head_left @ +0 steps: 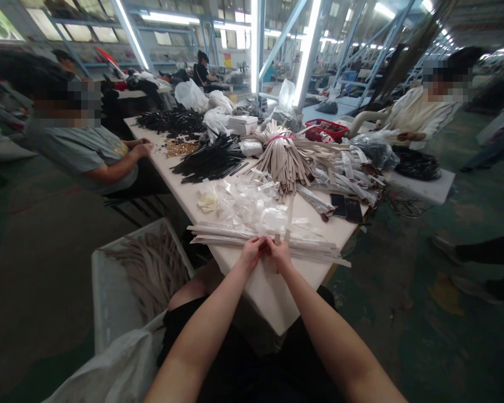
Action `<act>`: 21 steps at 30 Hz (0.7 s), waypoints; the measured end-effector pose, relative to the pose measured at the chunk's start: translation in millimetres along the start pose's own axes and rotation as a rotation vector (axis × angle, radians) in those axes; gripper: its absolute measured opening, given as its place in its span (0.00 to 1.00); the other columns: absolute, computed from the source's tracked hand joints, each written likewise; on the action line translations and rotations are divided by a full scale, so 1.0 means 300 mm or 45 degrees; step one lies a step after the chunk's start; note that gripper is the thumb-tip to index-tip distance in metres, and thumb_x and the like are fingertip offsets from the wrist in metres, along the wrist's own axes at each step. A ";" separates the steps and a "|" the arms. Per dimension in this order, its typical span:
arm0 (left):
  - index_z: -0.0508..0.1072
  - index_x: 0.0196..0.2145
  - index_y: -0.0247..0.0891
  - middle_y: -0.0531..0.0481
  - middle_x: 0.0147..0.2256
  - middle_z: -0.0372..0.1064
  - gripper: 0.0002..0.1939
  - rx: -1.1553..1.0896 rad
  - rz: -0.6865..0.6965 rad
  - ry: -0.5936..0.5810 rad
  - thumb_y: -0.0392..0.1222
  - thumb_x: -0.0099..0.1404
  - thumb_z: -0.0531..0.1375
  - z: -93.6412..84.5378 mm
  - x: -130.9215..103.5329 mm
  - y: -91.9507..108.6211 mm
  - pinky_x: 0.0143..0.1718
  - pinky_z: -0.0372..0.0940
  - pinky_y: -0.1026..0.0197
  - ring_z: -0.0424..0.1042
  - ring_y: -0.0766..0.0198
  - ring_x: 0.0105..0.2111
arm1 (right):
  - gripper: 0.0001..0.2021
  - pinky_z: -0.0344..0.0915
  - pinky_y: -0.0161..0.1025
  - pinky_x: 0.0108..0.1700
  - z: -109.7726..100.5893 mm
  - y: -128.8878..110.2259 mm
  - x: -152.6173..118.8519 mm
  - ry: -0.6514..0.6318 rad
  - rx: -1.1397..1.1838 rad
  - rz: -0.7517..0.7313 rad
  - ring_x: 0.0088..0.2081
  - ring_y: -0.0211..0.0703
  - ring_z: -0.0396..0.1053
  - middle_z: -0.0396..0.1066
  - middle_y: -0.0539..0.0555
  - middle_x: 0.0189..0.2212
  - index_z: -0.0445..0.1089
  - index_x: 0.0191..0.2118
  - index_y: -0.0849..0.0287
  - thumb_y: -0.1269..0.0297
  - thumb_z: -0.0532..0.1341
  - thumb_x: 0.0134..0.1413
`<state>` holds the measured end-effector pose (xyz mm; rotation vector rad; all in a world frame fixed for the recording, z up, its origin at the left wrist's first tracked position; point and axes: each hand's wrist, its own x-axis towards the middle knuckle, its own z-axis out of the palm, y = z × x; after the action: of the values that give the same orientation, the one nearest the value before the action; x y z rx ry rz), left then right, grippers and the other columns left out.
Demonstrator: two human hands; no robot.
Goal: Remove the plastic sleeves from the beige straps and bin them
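Note:
My left hand (252, 252) and my right hand (279, 254) meet over the near end of the table, fingers pinched together. Between them is a beige strap (289, 219), one part of which rises past my right fingers; the pinched part is mostly hidden by the fingers. Just beyond and beneath my hands, a bundle of long pale strips (319, 253) lies crosswise on the table. Clear plastic pieces (252, 201) are heaped behind it. Farther back, a large bunch of beige straps (282, 159) is bound with a pink tie.
Black strips (212, 159) and gold-coloured small parts (180, 148) lie at the table's left. Two dark phones (346, 208) rest near the right edge. A white bin (98, 296) of straps stands at my left. One person (92, 145) sits left; another (420, 120) is at right.

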<state>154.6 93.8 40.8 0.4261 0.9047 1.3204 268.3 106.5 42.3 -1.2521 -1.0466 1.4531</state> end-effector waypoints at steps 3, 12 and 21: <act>0.77 0.31 0.30 0.42 0.28 0.77 0.18 0.010 0.027 0.027 0.47 0.51 0.74 0.000 0.009 -0.009 0.27 0.68 0.62 0.73 0.63 0.24 | 0.17 0.63 0.34 0.17 -0.019 -0.014 -0.019 -0.097 0.006 0.037 0.13 0.33 0.57 0.67 0.46 0.19 0.66 0.35 0.58 0.47 0.60 0.54; 0.76 0.30 0.30 0.39 0.32 0.77 0.22 0.020 0.089 0.188 0.51 0.48 0.75 0.013 0.019 -0.019 0.24 0.67 0.63 0.73 0.64 0.24 | 0.19 0.59 0.31 0.16 -0.053 -0.012 -0.101 -0.229 -0.050 0.011 0.15 0.34 0.63 0.70 0.49 0.21 0.66 0.31 0.59 0.46 0.61 0.53; 0.80 0.34 0.30 0.39 0.32 0.78 0.24 0.116 0.110 0.043 0.56 0.53 0.71 0.001 0.004 -0.031 0.24 0.66 0.61 0.72 0.62 0.24 | 0.24 0.62 0.34 0.17 -0.013 0.003 -0.055 0.055 -0.057 0.049 0.16 0.38 0.64 0.70 0.51 0.20 0.75 0.36 0.63 0.44 0.66 0.46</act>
<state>160.7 92.7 33.9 0.5198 0.9870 1.3716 272.9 90.5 44.5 -1.3360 -1.0362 1.4322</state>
